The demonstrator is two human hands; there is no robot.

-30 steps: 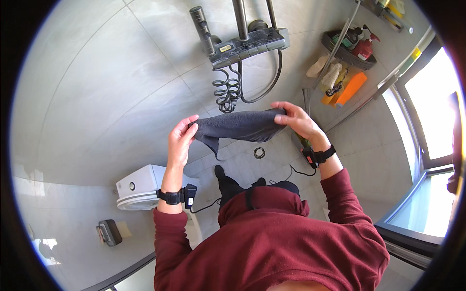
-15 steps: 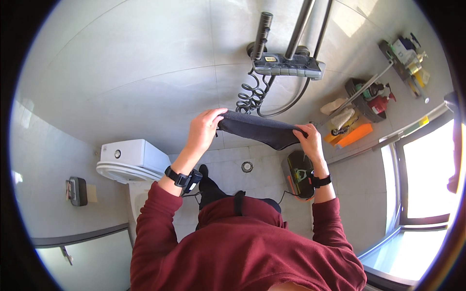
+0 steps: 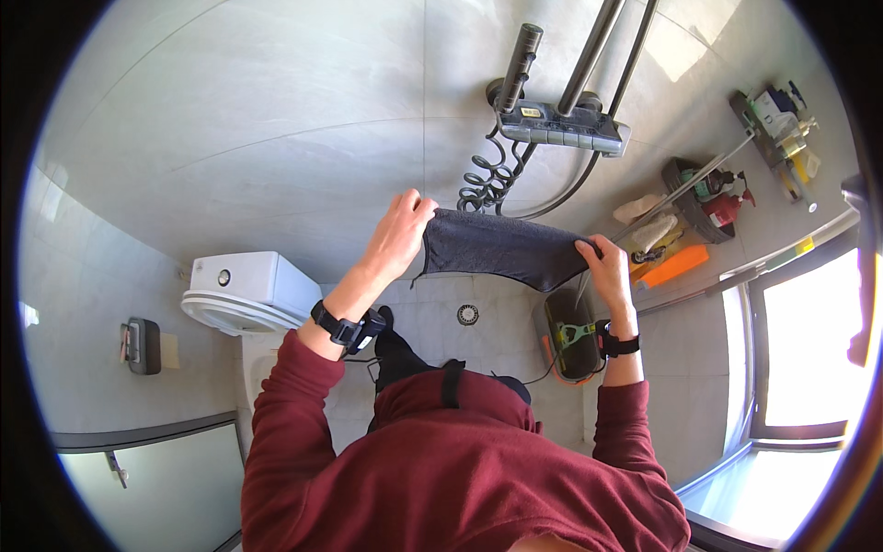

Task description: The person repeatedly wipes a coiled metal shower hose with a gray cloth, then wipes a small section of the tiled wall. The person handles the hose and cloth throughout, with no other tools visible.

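Note:
A dark grey cloth [image 3: 501,247], towel-like, is stretched between my two hands in front of me, at about the height of my raised forearms. My left hand [image 3: 402,237] pinches its upper left corner, and the left edge hangs down with a small loop at the bottom. At the upper right corner, my right hand [image 3: 607,269] grips it between thumb and fingers. The lower edge sags in a curve. Black straps with small devices are around both wrists.
Ahead is a wall-mounted shower fixture [image 3: 561,127] with a coiled hose [image 3: 487,175]. A white toilet [image 3: 248,293] stands left. A dark bin [image 3: 572,345] is on the floor at right, near a round drain [image 3: 467,315]. Wall racks [image 3: 701,198] hold bottles beside a bright window [image 3: 809,340].
The cloth has opened out from a narrow folded strip to a wider hanging sheet. Both hands have shifted slightly right, and the view has turned a little.

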